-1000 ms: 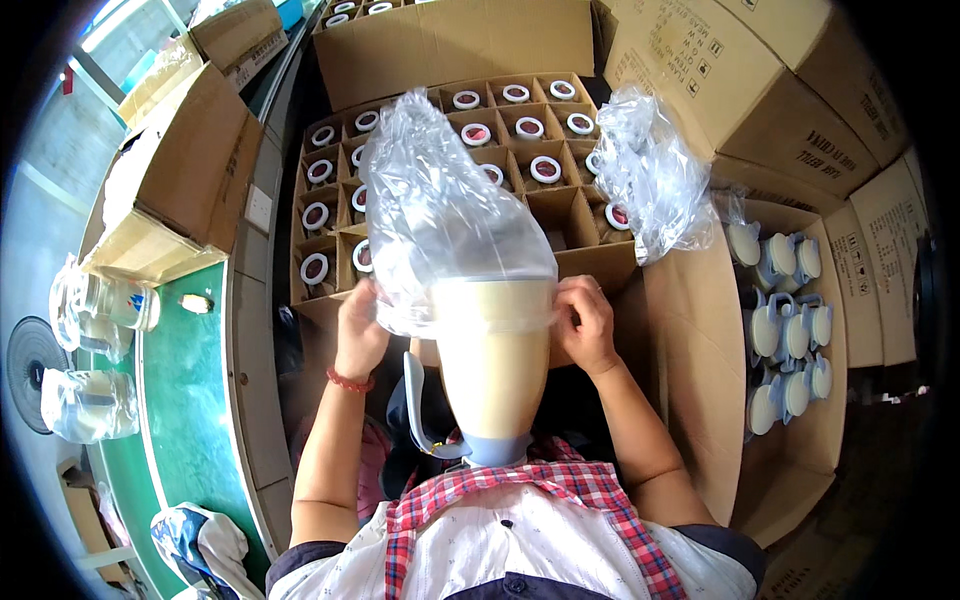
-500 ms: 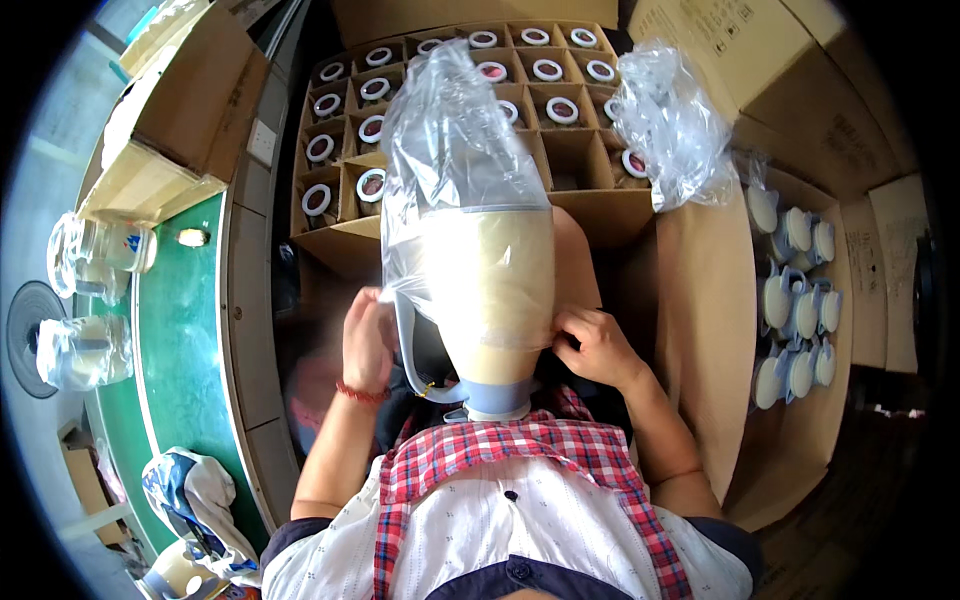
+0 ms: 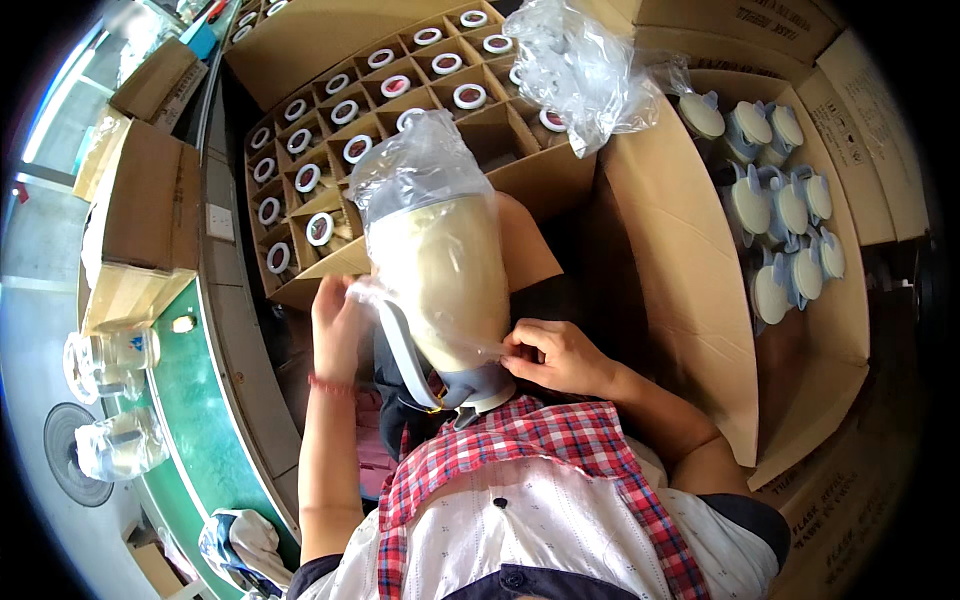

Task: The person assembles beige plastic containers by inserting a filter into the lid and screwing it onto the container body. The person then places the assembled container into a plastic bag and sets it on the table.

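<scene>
A cream vacuum jug point(image 3: 440, 275) with a grey-blue handle point(image 3: 398, 345) lies across my lap, its spouted end toward my body. A clear plastic bag point(image 3: 415, 150) covers most of it and stands loose beyond its far end. My left hand point(image 3: 338, 318) pinches the bag's edge beside the handle. On the other side, my right hand point(image 3: 562, 358) grips the bag's edge in closed fingers, close to the jug's grey-blue end. The handle sticks out of the bag on the left.
Ahead stands a divided carton point(image 3: 530, 190) holding several white-ringed items. A bundle of clear bags point(image 3: 585, 80) rests at its right corner. Several cream jugs point(image 3: 752, 205) fill part of an open carton point(image 3: 680, 240) at right. Wrapped containers point(image 3: 125, 440) stand on a green table point(image 3: 230, 385) at left.
The view has turned, so the cartons appear tilted. Around the jug, the bag sits lower and its far end is shorter. My right hand has drawn its edge toward the jug's near end.
</scene>
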Motion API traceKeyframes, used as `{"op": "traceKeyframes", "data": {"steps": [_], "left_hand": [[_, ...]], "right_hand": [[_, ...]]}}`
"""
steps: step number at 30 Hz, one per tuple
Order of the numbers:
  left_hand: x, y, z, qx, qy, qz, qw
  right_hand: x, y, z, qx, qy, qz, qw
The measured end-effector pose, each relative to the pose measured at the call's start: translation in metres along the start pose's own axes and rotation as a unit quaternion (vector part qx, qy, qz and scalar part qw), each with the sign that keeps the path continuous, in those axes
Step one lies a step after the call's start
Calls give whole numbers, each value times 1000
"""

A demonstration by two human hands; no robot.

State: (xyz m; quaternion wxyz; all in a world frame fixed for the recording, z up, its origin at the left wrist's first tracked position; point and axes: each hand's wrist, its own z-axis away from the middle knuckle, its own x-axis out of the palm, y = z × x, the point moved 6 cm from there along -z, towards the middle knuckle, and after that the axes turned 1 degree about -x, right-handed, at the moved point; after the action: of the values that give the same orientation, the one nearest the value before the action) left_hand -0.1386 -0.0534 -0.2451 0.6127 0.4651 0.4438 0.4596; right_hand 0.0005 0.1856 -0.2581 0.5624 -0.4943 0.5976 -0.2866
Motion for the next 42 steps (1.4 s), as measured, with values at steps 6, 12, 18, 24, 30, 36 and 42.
{"op": "traceKeyframes", "data": {"steps": [6, 12, 18, 24, 30, 36, 42], "left_hand": [[20, 49, 6, 125, 1, -121, 985], [26, 38, 130, 276, -430, -362, 780], [24, 92, 136, 345, -248, -498, 756], [40, 55, 105, 396, -226, -591, 666], [74, 52, 103, 392, -300, -703, 511], [-95, 156, 136, 220, -46, -470, 853], [-398, 195, 307, 116, 369, -224, 894]], "right_hand": [[4, 1, 2, 50, -18, -9, 999], [1, 16, 41, -54, -132, 24, 990], [-90, 1, 61, 13, 24, 181, 983], [-246, -23, 128, 197, 298, 334, 872], [-307, 79, 210, 359, 215, 345, 840], [-329, 153, 236, 450, 187, 409, 771], [-320, 108, 191, 443, 151, 459, 755]]}}
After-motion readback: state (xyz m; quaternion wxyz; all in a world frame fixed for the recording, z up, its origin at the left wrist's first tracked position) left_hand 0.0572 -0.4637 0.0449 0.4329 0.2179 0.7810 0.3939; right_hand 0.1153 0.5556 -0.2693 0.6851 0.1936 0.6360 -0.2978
